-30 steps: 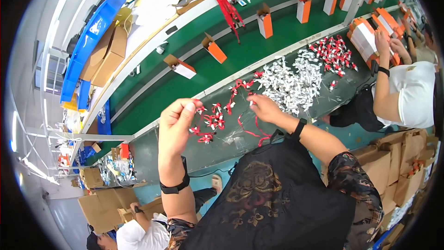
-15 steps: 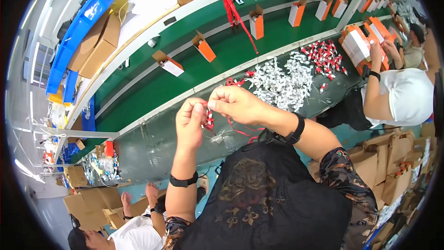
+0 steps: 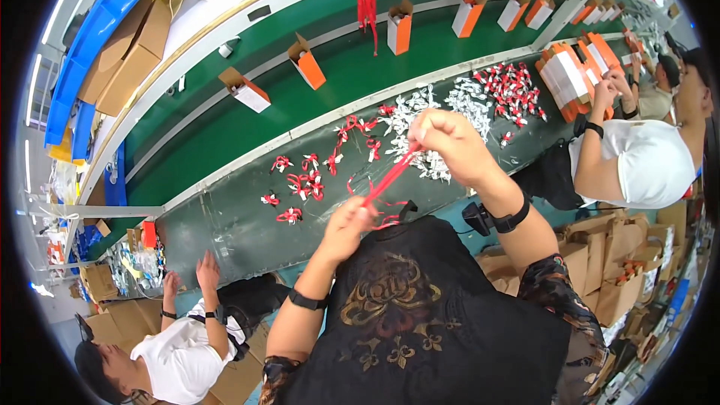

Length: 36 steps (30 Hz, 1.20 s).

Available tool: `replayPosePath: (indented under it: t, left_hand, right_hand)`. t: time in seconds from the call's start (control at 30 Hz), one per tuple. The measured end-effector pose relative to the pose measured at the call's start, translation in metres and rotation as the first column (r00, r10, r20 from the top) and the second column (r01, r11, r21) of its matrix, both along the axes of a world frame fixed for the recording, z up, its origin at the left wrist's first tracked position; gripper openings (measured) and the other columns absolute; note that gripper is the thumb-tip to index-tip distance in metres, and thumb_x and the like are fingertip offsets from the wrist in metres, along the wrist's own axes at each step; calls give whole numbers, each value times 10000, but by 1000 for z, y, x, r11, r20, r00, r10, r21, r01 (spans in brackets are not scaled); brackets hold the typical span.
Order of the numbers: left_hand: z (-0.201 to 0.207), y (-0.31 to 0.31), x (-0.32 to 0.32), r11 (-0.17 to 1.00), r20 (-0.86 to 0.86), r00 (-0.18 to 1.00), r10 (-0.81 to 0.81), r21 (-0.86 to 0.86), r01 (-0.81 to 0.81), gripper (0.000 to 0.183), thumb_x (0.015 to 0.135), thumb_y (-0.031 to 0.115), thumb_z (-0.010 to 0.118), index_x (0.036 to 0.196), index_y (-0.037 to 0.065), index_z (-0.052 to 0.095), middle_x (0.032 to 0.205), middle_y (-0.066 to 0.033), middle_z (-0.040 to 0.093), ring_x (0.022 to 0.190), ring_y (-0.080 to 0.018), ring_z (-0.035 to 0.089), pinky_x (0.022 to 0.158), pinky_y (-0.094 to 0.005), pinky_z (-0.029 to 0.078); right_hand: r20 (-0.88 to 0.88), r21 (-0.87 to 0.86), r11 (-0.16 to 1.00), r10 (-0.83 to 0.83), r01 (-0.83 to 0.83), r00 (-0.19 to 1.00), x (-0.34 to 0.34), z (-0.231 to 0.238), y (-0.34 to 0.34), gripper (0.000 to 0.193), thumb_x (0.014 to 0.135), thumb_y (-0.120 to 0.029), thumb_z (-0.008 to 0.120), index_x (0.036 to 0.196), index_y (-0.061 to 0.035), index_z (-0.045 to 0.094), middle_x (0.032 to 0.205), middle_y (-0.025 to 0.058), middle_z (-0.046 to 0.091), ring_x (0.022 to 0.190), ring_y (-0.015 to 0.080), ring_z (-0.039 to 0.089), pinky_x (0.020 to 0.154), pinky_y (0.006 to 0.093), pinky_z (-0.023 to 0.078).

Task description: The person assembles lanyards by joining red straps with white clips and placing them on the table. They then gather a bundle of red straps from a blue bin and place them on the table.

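A red cord (image 3: 390, 174) is stretched tight between my two hands above the dark worktop (image 3: 225, 217). My left hand (image 3: 346, 226) pinches its lower end close to my chest, where red loops and a small black piece hang. My right hand (image 3: 448, 142) grips the upper end, raised over a pile of small white parts (image 3: 420, 116). Several small red-and-white bundled pieces (image 3: 300, 184) lie on the worktop to the left of my hands.
A green conveyor belt (image 3: 225, 135) carries orange-and-white cartons (image 3: 307, 64) beyond the worktop. A second heap of red-and-white pieces (image 3: 510, 86) lies to the right. One person in white works at the right (image 3: 637, 157), another at the lower left (image 3: 180, 337). Cardboard boxes stand at both sides.
My hands, close together half a second ago, have drawn apart: the left dropped toward my chest, the right rose to the right, pulling the red cord taut.
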<state>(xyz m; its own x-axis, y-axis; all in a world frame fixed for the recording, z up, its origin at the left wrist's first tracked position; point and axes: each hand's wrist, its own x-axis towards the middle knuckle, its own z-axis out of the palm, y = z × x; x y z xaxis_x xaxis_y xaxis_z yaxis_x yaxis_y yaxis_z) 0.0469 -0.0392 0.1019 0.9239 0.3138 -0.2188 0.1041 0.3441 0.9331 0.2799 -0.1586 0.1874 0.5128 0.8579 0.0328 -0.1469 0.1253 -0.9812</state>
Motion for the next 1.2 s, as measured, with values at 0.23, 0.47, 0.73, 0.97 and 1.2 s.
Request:
replayPosePath:
  t: [0.23, 0.47, 0.73, 0.97, 1.2]
  left_hand:
    - [-18, 2, -35, 766, -259, 883, 392, 623, -157, 285, 983, 277, 539, 843, 44, 625, 615, 27, 476, 566, -70, 420, 522, -259, 342]
    - [-5, -2, -54, 634, -448, 836, 317, 756, 164, 240, 934, 252, 585, 897, 30, 671, 632, -111, 570, 586, -157, 550, 585, -325, 445]
    - [9, 2, -58, 632, -389, 835, 390, 772, 64, 225, 950, 215, 564, 897, 25, 672, 690, -109, 615, 635, -179, 581, 621, -321, 460]
    - [36, 5, -38, 593, -332, 895, 298, 799, 99, 222, 951, 209, 564, 885, 19, 658, 656, -89, 576, 598, -174, 541, 589, -319, 434]
    - [93, 27, 17, 523, -356, 929, -106, 775, 356, 187, 934, 169, 566, 862, 8, 629, 700, -122, 585, 663, -256, 581, 627, -357, 458]
  right_hand:
    - [137, -625, 760, 333, -179, 933, 0, -199, -9, 143, 831, -89, 660, 968, -53, 673, 854, 86, 663, 820, 209, 652, 728, 333, 512]
    - [697, -713, 655, 623, 250, 355, 14, -248, 38, 332, 890, -106, 503, 1201, -112, 618, 1119, 153, 596, 960, 331, 660, 816, 436, 539]
    - [693, -721, 601, 608, 345, 388, 47, -243, 28, 213, 866, -148, 564, 1050, -78, 645, 972, 189, 653, 877, 365, 669, 722, 462, 547]
    - [377, -505, 811, -102, 296, 921, 56, -186, -9, 146, 913, -140, 625, 1004, -26, 634, 780, 72, 688, 670, 134, 633, 563, 288, 480]
    - [80, -171, 985, 17, -3, 997, -2, -77, 5, 213, 916, -132, 627, 1080, -10, 685, 938, 74, 723, 832, 121, 675, 699, 260, 528]
